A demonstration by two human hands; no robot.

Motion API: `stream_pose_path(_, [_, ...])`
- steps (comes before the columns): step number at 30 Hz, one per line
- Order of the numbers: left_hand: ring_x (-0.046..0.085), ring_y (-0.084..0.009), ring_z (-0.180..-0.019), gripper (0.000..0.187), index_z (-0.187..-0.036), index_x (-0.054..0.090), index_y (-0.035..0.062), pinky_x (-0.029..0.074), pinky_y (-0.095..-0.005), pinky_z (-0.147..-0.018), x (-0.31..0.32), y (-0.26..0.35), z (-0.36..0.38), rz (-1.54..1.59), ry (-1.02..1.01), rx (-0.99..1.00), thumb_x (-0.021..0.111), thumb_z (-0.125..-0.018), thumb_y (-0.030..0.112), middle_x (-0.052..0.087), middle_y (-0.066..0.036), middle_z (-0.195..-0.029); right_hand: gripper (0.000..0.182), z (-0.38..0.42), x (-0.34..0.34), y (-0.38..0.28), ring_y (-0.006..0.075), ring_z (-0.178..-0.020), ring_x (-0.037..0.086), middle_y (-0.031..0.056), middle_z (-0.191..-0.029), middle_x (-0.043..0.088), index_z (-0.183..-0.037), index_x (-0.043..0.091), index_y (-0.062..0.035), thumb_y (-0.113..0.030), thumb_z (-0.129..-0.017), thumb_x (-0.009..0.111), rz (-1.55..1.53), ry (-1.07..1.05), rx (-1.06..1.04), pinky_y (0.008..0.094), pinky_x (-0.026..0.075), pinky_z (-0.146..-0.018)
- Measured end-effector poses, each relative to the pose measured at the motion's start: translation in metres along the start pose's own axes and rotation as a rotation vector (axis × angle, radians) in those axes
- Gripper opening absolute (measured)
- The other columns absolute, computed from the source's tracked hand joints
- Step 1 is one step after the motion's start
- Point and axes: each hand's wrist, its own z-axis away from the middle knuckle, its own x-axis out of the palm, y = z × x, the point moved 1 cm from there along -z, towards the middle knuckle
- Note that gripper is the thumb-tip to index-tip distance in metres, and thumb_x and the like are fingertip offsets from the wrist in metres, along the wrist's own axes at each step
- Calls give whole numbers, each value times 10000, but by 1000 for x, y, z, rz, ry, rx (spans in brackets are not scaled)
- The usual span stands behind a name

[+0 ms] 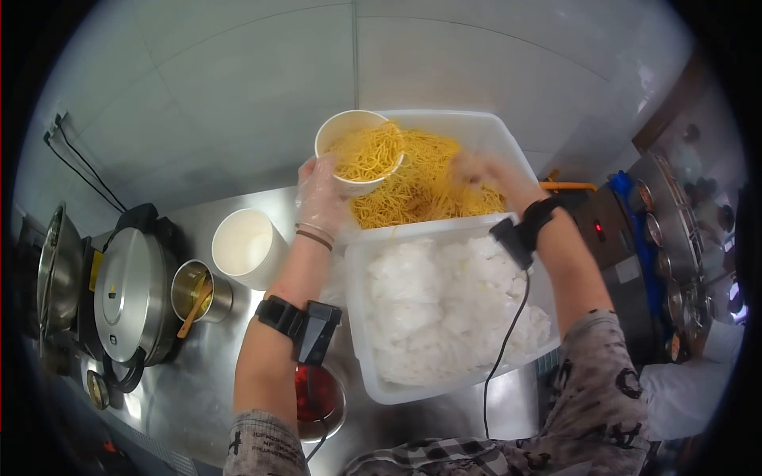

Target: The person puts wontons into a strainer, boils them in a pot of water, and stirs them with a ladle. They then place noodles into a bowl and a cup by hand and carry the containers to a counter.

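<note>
My left hand (pixel 319 194), in a clear glove, grips a white paper bowl (pixel 356 187) with yellow noodles (pixel 367 152) in it. The bowl is tilted over the left part of a white bin (pixel 484 127) of yellow noodles (pixel 429 178). Over the right side of that bin is my right hand (pixel 486 168), blurred by motion, its fingers among or just above the noodles. Whether it holds any cannot be made out. Nearer to me stands a second white bin (pixel 359 317) with white bagged contents (pixel 444 305).
Left of my left arm are white paper bowls (pixel 252 247), a metal pot (pixel 225 301) with a wooden spoon (pixel 195 305), and a large lidded cooker (pixel 127 297). A bowl of red contents (pixel 319 393) sits below my left forearm. A cable hangs from my right wrist.
</note>
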Motion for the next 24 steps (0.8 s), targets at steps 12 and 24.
stream_pose_path(12, [495, -223, -945, 530, -1185, 341, -3, 438, -351, -788, 22, -29, -19, -93, -13, -30, 571, -785, 258, 472, -142, -1050, 196, -2, -27, -340, 88, -497, 450, -3, -633, 551, -816, 652, -57, -199, -682, 637, 560, 239, 45, 223, 373, -448])
stream_pose_path(24, [516, -204, -941, 497, -1178, 371, -25, 440, -361, -794, 48, 3, 38, 9, -220, -110, 553, -788, 224, 510, -131, -1006, 624, 19, 40, -292, 250, -1025, 567, 134, -1186, 540, -1299, 400, -129, -431, -786, 586, 839, -4, -2, 367, 447, -854])
